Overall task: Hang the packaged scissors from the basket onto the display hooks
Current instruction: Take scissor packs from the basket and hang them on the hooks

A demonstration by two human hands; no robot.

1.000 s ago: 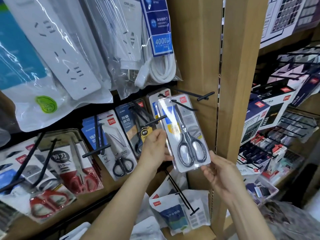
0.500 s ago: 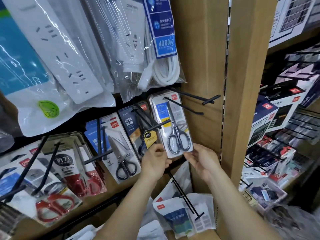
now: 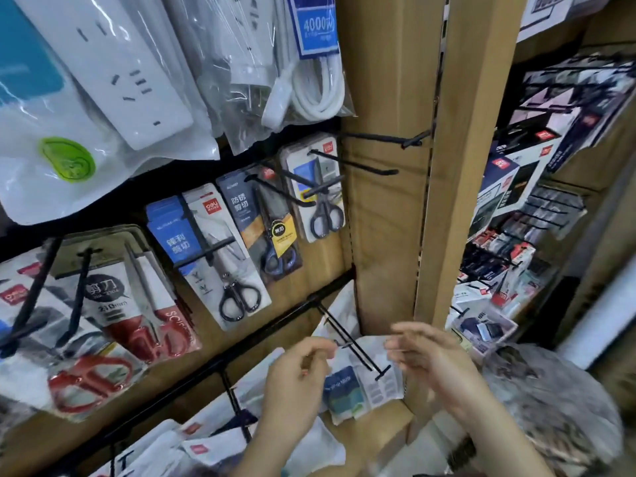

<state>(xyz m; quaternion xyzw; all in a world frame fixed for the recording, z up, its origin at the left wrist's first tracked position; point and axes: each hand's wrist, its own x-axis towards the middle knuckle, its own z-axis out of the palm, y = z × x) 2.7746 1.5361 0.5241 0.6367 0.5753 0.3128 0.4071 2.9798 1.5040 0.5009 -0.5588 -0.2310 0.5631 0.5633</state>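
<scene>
Shop rack (image 3: 385, 235), hands (image 3: 296, 383) (image 3: 433, 363) low, apart, fingers loose

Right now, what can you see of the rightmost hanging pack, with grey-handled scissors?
The clear plastic pack of grey-handled scissors hangs at the back of a black wire hook. Its white card shows a blue patch and red logo. Blades point up, loops down. The left hand and right hand are below, not touching it.
</scene>
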